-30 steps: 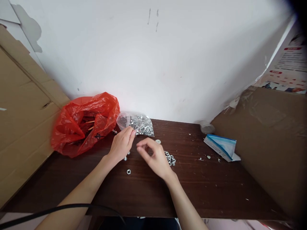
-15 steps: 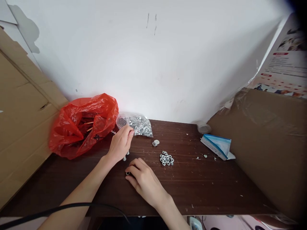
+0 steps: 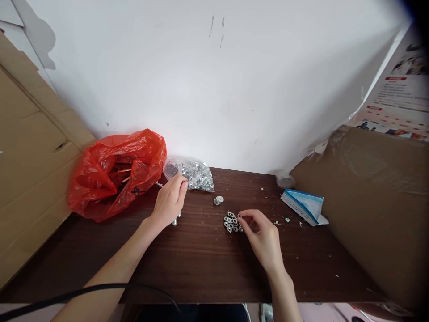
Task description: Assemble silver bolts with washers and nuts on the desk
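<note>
My left hand (image 3: 170, 200) rests on the dark wooden table (image 3: 201, 264), fingers pinched on the edge of a clear plastic bag of metal nuts (image 3: 196, 175). My right hand (image 3: 263, 239) has thumb and forefinger pinched together at the right edge of a small pile of silver nuts (image 3: 232, 222); whether a nut is between them I cannot make out. A small stack of washers (image 3: 218, 200) lies just behind the pile. A bolt or two (image 3: 175, 220) shows under the left palm.
A red plastic bag (image 3: 115, 172) with parts lies at the back left against cardboard (image 3: 30, 147). A blue-and-white paper packet (image 3: 304, 204) and a tape roll (image 3: 285, 180) sit at the back right beside a brown box (image 3: 378, 197). A black cable (image 3: 83, 291) crosses the near edge.
My right hand went from near the washers down to a lone nut near the front, then right to the nut pile. That lone nut is gone from the table. The left hand stayed put.
</note>
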The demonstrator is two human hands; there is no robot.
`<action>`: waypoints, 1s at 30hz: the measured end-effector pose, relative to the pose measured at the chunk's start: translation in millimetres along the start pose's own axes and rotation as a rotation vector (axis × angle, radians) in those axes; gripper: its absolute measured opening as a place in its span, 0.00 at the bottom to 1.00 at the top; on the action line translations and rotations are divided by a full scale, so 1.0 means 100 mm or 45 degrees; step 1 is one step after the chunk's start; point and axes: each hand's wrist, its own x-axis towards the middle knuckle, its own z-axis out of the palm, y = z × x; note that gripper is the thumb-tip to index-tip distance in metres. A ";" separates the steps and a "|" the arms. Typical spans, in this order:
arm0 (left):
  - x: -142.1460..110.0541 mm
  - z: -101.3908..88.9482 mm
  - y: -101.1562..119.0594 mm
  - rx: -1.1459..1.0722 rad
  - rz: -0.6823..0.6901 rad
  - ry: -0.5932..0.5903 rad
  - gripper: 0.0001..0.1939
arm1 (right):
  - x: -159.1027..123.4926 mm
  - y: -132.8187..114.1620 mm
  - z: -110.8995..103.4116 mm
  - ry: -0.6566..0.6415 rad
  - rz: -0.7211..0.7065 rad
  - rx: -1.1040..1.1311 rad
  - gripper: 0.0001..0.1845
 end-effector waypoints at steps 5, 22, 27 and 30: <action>0.00 0.00 -0.01 -0.005 -0.003 0.007 0.12 | -0.05 0.06 0.03 -0.122 0.028 -0.054 0.07; -0.01 -0.01 0.01 -0.067 -0.018 -0.027 0.11 | 0.04 -0.25 0.02 -0.017 -0.082 0.059 0.10; -0.01 -0.02 0.03 -0.072 0.005 -0.067 0.11 | 0.34 -0.79 0.17 -0.124 -0.330 0.283 0.10; 0.00 -0.03 0.03 -0.084 0.032 -0.087 0.11 | 0.51 -0.96 0.34 -0.194 -0.435 0.342 0.14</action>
